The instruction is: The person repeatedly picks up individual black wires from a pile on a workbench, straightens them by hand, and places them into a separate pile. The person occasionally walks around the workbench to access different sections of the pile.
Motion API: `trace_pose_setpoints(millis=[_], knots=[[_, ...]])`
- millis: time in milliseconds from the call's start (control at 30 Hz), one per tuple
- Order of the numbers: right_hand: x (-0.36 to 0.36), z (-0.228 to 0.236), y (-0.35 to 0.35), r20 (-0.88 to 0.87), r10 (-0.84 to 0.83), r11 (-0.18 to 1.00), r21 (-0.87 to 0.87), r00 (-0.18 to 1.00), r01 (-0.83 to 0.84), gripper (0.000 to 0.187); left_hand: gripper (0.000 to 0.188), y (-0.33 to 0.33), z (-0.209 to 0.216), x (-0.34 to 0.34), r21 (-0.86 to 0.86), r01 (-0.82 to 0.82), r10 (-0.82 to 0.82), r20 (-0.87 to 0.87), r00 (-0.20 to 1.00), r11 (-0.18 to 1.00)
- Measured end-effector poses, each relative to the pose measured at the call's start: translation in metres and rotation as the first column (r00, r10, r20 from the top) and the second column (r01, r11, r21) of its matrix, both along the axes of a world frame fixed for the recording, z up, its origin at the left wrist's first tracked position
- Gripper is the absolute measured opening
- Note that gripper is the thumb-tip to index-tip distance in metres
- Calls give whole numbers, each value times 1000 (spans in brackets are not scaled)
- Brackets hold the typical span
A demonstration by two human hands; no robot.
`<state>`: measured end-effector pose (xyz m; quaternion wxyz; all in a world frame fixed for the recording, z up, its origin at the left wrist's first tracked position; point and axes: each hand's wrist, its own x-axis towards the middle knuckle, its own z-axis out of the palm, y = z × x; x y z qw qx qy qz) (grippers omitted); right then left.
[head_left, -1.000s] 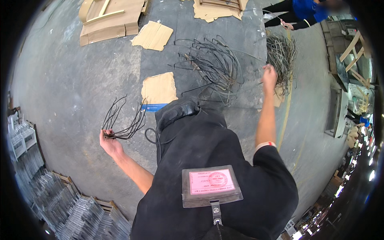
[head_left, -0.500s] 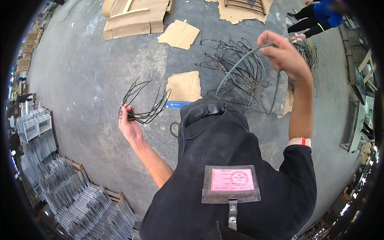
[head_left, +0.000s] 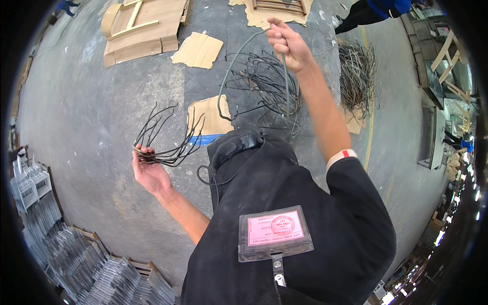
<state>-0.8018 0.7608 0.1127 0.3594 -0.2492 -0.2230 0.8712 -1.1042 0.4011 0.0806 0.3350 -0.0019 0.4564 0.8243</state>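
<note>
My left hand (head_left: 153, 175) is closed around a bunch of dark bent wires (head_left: 170, 156), whose loose ends curve up and to the right. Held high in front of me, my right hand (head_left: 291, 47) pinches a single greenish wire (head_left: 227, 76) near the top of its bend. This wire arches down on both sides of the hand, its left end curling above a cardboard piece (head_left: 209, 113). Beneath and behind it lies a tangled heap of similar dark wires (head_left: 267, 84) on the floor. Whether the wire touches the heap, I cannot tell.
A second wire heap (head_left: 357, 76) lies farther right, near a person in dark trousers (head_left: 353, 18). Ahead are a flat cardboard sheet (head_left: 198, 50) and a large cardboard piece (head_left: 145, 48) with wooden parts. Stacked grey metal frames (head_left: 96, 269) stand at left.
My right hand has moved left and upward, carrying the greenish wire, which now shows as a wide arch. The left hand keeps its bunch. The whole view has shifted a little.
</note>
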Motion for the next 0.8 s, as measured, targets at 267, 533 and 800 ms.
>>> trace_pose_setpoints(millis=[267, 533, 800], knots=[[-40, 2, -16, 229, 414, 900, 41, 881, -433, 24, 26, -2, -8, -7, -56, 31, -30, 22, 999, 998], [-32, -4, 18, -56, -204, 970, -148, 977, 194, 35, 25, -8, -25, -8, -77, -33, 36, 49, 998, 997], [-36, -50, -6, -188, -541, 802, -409, 819, 436, 35, 22, -9, -38, -8, -74, -55, 60, 59, 996, 996]])
